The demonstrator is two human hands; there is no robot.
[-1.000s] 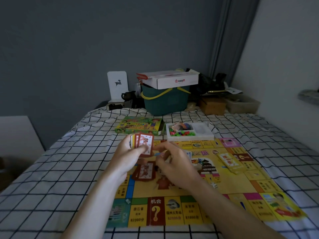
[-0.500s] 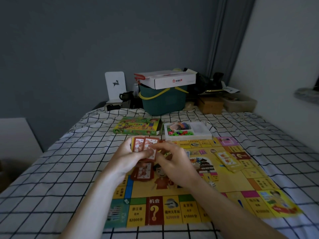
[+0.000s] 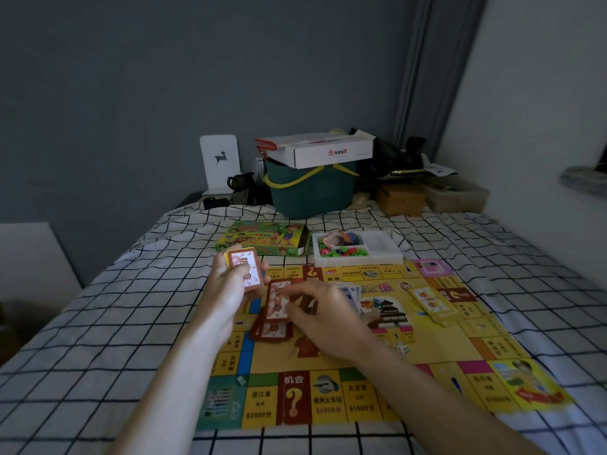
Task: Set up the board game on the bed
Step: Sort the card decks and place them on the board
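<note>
**Cards dealt over the board**

Across the lower middle of the frame, a yellow game board [image 3: 368, 385] lies flat on a bed [image 3: 82, 349] covered with a white sheet in a black grid. Both bare forearms reach in from the bottom edge.

At centre left, the left hand [image 3: 230, 290] is raised above the board's left edge, its fingers and thumb curled round a small deck [image 3: 244, 267] of red-bordered cards held upright, faces toward the camera. Just right of it, the right hand [image 3: 325, 310] hangs low over the board, its thumb and fingertips pinching a single red card [image 3: 277, 300] by its right edge. Directly below that card, a short pile [image 3: 272, 331] of the same red cards rests on the board, slightly fanned.

Behind the right hand, a fan of blue cards [image 3: 353, 295] shows partly; whether it touches the hand cannot be told. To the right of centre, a stack of yellow cards [image 3: 433, 303] lies on the board at a slant. A small white die [image 3: 403, 348] sits on the board near the right wrist.

Beyond the board's far edge, a green game box [image 3: 262, 239] and a clear plastic tray [image 3: 381, 247] of coloured pieces sit side by side on the sheet.

At the head of the bed, upper centre, a teal basket [image 3: 312, 192] with a yellow handle carries a white carton [image 3: 331, 152]. Left of it stands a white card with a deer [image 3: 219, 162].
</note>
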